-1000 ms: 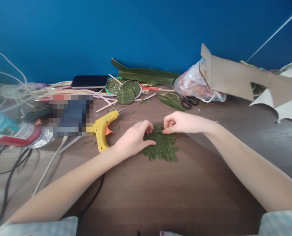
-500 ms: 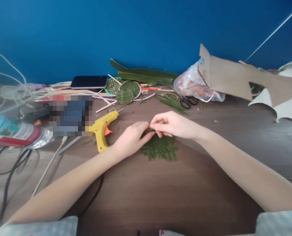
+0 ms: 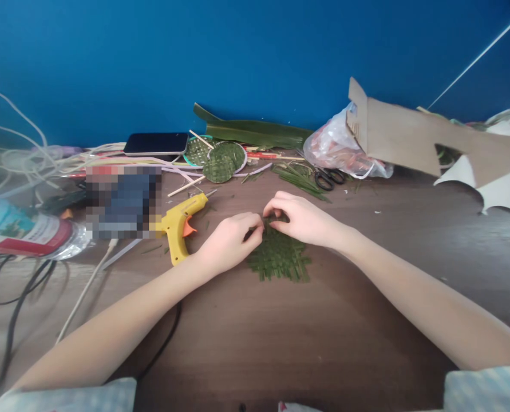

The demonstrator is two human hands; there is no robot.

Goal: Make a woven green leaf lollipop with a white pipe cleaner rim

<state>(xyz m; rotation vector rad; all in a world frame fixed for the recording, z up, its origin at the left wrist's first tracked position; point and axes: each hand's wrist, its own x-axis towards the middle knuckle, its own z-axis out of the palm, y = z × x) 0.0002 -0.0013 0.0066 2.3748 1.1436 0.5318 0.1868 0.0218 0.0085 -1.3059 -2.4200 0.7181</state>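
Note:
A small mat woven from green leaf strips (image 3: 280, 257) lies on the brown table, with loose strip ends along its near and right edges. At its upper left side is my left hand (image 3: 236, 236), thumb and fingertips pinched on the edge; the exact spot is covered by the fingers. My right hand (image 3: 300, 217) bends over the far edge of the mat. Its fingers are curled and its thumb rests low against the leaf strips, with dark green showing between thumb and fingertips. The two hands' fingertips nearly meet.
A yellow glue gun (image 3: 180, 229) lies left of my left hand. Behind are round woven pieces (image 3: 220, 162), a phone (image 3: 155, 143), leaf strips (image 3: 300, 182), black scissors (image 3: 328, 178), a plastic bag (image 3: 329, 143) and cut cardboard (image 3: 400, 134). Cables and a bottle (image 3: 27, 232) lie left.
My right hand's thumb has parted from its fingertips and come down on the mat's far edge. My left fingers have drawn slightly back left, baring more of the mat.

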